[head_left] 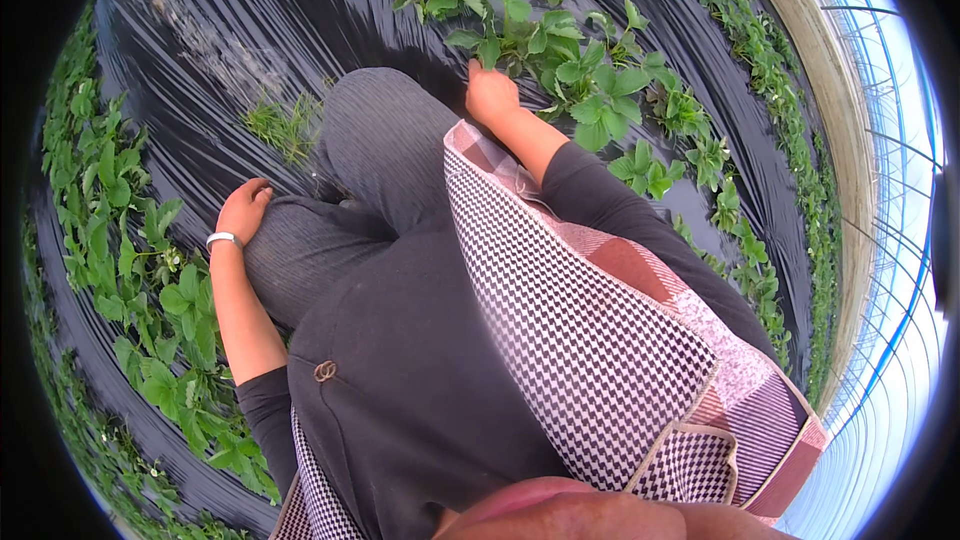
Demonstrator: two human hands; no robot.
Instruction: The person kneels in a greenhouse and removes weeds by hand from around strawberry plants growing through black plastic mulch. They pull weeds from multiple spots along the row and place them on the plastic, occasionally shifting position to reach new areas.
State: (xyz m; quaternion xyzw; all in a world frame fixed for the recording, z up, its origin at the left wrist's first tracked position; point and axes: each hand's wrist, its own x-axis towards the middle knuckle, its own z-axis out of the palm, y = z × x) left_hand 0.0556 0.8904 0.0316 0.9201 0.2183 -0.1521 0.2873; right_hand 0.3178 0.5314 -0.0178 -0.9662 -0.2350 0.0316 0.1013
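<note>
My right hand reaches to the lower edge of a leafy strawberry plant on black plastic mulch; its fingertips are partly hidden by leaves, so whether they grip anything cannot be made out. My left hand, with a pale band at the wrist, rests beside my bent left knee, fingers loosely curved and nothing visible in them. Both knees, in grey trousers, are bent. A houndstooth and checked shawl hangs over my right side.
Strawberry rows run along the left, some with white flowers, and another row curves along the right. A grass tuft grows in the furrow before my knees. Beyond the right rows lie a pale strip and the greenhouse's curved frame.
</note>
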